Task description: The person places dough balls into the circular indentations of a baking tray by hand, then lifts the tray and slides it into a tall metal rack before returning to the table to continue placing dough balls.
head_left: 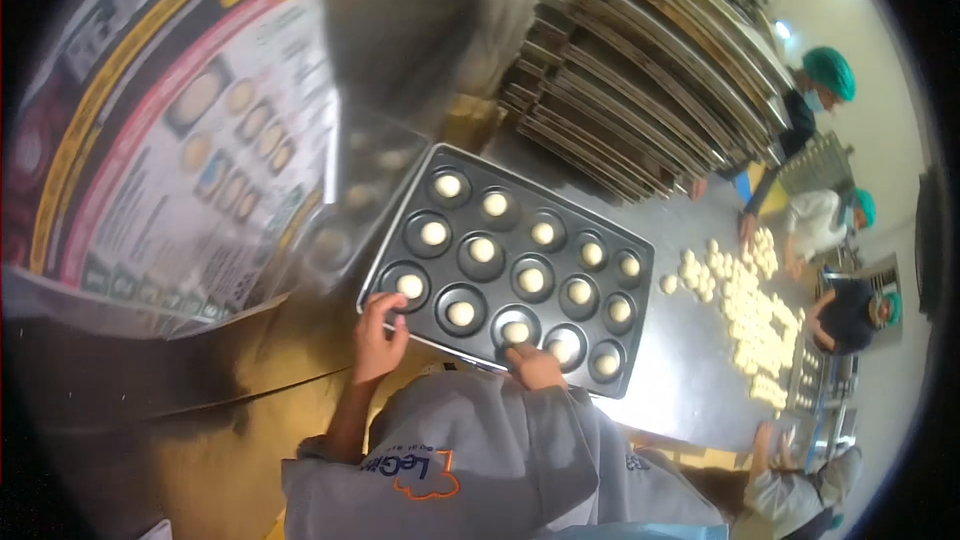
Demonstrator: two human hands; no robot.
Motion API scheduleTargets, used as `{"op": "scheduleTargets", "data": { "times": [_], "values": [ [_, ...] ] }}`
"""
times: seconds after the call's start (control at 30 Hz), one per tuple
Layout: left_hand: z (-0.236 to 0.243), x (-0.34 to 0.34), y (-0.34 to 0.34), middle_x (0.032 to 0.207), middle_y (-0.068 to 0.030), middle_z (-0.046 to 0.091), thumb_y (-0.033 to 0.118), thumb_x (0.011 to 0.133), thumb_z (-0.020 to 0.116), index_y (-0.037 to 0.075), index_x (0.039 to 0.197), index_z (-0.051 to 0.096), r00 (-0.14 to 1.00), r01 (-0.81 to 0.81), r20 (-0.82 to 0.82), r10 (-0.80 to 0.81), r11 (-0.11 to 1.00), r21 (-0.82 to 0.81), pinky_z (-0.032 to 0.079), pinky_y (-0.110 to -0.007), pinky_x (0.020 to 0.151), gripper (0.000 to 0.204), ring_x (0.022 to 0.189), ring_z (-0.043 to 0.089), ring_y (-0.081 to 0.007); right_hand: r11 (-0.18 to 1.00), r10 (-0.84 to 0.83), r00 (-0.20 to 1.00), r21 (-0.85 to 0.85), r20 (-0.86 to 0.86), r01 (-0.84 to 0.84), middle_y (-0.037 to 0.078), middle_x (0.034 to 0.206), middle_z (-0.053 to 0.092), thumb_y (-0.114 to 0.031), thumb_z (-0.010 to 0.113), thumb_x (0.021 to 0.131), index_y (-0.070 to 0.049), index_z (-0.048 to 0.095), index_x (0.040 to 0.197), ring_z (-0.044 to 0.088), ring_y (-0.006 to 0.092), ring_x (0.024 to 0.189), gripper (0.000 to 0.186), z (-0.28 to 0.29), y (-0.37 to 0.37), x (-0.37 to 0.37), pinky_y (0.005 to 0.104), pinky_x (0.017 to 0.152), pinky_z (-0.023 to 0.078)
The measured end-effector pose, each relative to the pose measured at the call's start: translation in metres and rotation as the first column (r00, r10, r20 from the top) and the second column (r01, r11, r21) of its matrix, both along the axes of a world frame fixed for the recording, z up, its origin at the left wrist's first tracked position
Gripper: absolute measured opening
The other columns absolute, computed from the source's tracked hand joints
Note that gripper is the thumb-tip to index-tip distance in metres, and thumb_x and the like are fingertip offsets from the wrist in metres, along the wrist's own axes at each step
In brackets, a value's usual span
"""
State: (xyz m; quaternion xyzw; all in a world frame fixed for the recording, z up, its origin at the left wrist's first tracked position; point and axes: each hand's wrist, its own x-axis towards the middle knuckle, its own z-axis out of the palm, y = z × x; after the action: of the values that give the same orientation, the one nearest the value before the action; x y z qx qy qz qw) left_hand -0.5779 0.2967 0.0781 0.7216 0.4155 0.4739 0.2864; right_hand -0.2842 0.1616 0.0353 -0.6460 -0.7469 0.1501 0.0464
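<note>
In front of me lies a dark baking tray (500,278) with rows of round cups, each visible cup holding a pale dough ball (461,313). My left hand (380,340) is at the tray's near left corner. Its fingers bend over the rim, beside the corner cup's dough ball (409,286). Over the near edge reaches my right hand (537,367), its fingertips touching or close against a dough ball (515,331) in the nearest row. The rest of its fingers are bunched and partly hidden, so their grip is unclear.
A heap of dough balls (745,310) covers part of the metal table (660,380) at right. Stacked metal trays (620,80) rise at the back. A large printed plastic bag (190,140) stands on the left. Several people in green caps (828,73) work along the table's right side.
</note>
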Motion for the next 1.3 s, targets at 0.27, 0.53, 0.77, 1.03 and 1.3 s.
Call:
{"op": "scheduleTargets", "data": {
  "times": [0.27, 0.53, 0.77, 1.03, 1.3],
  "values": [
    [0.040, -0.021, 0.045, 0.102, -0.0125, 0.065, -0.008, 0.083, 0.058, 0.004, 0.116, 0.059, 0.995, 0.103, 0.014, -0.104, 0.994, 0.029, 0.050, -0.040, 0.088, 0.036, 0.096, 0.065, -0.0305, 0.971, 0.173, 0.983, 0.178, -0.058, -0.161, 0.003, 0.081, 0.057, -0.035, 0.069, 0.092, -0.013, 0.062, 0.081, 0.063, 0.0235, 0.079, 0.025, 0.001, 0.009, -0.006, 0.0394, 0.063, 0.052],
    [0.025, -0.057, 0.026, 0.117, -0.0154, 0.063, -0.004, 0.086, 0.059, 0.002, 0.124, 0.058, 1.000, 0.017, 0.001, -0.017, 0.997, -0.081, 0.048, -0.039, 0.097, 0.039, 0.111, 0.062, -0.0309, 0.922, 0.271, 0.958, 0.260, 0.092, -0.286, 0.001, 0.070, 0.056, -0.038, 0.072, 0.087, -0.013, 0.060, 0.072, 0.062, 0.0218, 0.070, 0.032, 0.015, 0.017, -0.001, 0.0373, 0.059, 0.051],
    [0.005, -0.078, -0.001, 0.123, -0.0144, 0.061, -0.002, 0.086, 0.061, 0.003, 0.131, 0.054, 0.996, 0.083, -0.014, -0.088, 0.975, -0.208, 0.047, -0.041, 0.101, 0.045, 0.116, 0.059, -0.0306, 0.915, 0.328, 0.940, 0.219, 0.089, -0.340, 0.003, 0.072, 0.059, -0.034, 0.070, 0.089, -0.012, 0.062, 0.073, 0.063, 0.0235, 0.072, 0.028, 0.040, 0.020, 0.000, 0.0393, 0.062, 0.050],
    [-0.035, -0.073, -0.020, 0.132, -0.0108, 0.056, 0.037, 0.108, 0.046, 0.005, 0.137, 0.051, 0.837, 0.202, 0.516, 0.183, 0.772, -0.603, 0.044, -0.039, 0.107, 0.044, 0.127, 0.052, -0.0246, 0.886, 0.257, 0.959, 0.367, 0.121, -0.284, 0.002, 0.066, 0.055, -0.027, 0.076, 0.078, -0.011, 0.057, 0.069, 0.060, 0.0222, 0.065, 0.027, 0.135, 0.014, 0.004, 0.0384, 0.060, 0.045],
    [-0.033, -0.045, -0.007, 0.143, -0.0175, 0.057, 0.064, 0.101, 0.044, -0.002, 0.144, 0.050, 0.065, 0.967, 0.909, 0.412, 0.199, -0.159, 0.042, -0.047, 0.113, 0.079, 0.129, 0.057, -0.0322, 0.916, 0.341, 0.916, 0.145, 0.211, -0.374, 0.000, 0.075, 0.055, -0.022, 0.068, 0.075, -0.016, 0.064, 0.080, 0.061, 0.0184, 0.075, 0.008, 0.126, -0.075, -0.015, 0.0337, 0.066, 0.047]
  ]
}}
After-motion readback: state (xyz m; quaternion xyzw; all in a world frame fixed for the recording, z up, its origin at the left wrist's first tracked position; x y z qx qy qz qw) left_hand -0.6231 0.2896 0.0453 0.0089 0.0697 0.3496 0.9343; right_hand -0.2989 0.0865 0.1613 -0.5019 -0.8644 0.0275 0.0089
